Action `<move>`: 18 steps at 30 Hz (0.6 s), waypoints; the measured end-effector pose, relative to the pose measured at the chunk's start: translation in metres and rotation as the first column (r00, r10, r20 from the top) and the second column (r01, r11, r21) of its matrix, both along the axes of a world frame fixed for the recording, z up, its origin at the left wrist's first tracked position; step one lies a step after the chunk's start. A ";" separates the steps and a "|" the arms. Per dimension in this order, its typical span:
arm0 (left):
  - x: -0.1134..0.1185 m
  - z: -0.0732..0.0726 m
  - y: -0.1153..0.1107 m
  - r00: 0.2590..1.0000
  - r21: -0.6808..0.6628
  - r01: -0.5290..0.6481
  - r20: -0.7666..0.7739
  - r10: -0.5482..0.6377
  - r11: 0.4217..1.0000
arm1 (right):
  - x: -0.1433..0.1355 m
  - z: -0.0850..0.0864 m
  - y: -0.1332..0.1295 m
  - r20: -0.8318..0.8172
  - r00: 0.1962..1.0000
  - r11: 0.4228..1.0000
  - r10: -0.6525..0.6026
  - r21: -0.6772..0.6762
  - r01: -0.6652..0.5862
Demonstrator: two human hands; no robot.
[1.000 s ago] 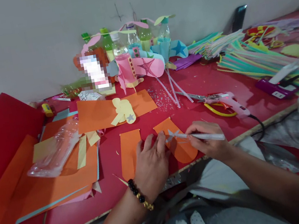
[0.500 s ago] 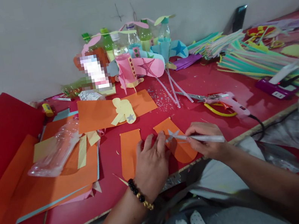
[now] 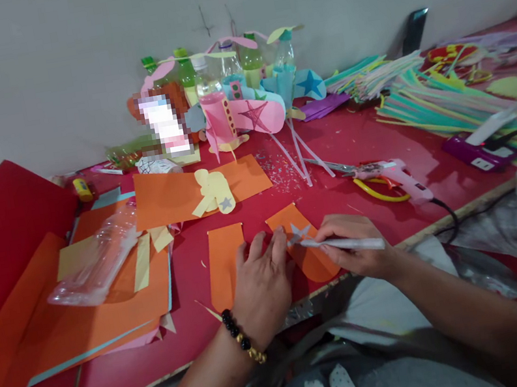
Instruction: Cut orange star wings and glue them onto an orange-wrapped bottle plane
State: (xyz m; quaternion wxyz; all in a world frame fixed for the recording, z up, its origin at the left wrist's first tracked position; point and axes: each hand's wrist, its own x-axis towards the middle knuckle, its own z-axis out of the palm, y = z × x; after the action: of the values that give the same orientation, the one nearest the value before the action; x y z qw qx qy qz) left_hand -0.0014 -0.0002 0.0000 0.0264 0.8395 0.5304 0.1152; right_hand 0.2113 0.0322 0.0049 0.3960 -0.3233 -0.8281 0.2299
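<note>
My right hand (image 3: 356,230) pinches a white pen (image 3: 363,244), its tip on an orange paper strip with a rounded end (image 3: 316,266). A silvery star (image 3: 299,233) shows on that strip, partly filled with colour. My left hand (image 3: 263,278) lies flat with fingers stretched out, its fingertips against the strip's left edge. Under its thumb side is a second orange strip (image 3: 222,256), partly covered by the hand. Just behind them, a yellow paper cutout with a small grey star (image 3: 213,191) rests on an orange sheet (image 3: 165,199).
Scissors with yellow handles (image 3: 380,193) lie beneath a pink glue gun (image 3: 399,176) at right. Bottle models with paper wings (image 3: 219,117) stand along the wall. A clear plastic bottle (image 3: 101,259) lies on stacked orange paper (image 3: 96,323) at left. A purple power strip (image 3: 475,154) sits far right.
The pen tip and my right hand have shifted slightly left and down across the star. My left hand stays in place.
</note>
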 end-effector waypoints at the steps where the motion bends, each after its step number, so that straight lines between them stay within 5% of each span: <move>1: 0.000 0.000 0.000 1.000 0.004 0.000 0.001 0.000 1.000 | 0.000 0.000 0.001 0.000 1.000 1.000 0.016 -0.002 -0.016; 18: 0.000 0.001 0.000 1.000 0.011 0.003 -0.002 -0.003 1.000 | -0.001 0.001 0.003 -0.010 0.999 0.998 0.046 -0.031 -0.047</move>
State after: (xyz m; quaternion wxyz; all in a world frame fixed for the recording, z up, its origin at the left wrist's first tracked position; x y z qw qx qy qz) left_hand -0.0017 0.0000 0.0006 0.0216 0.8404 0.5286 0.1172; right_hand 0.2106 0.0348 0.0055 0.3894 -0.3090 -0.8299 0.2533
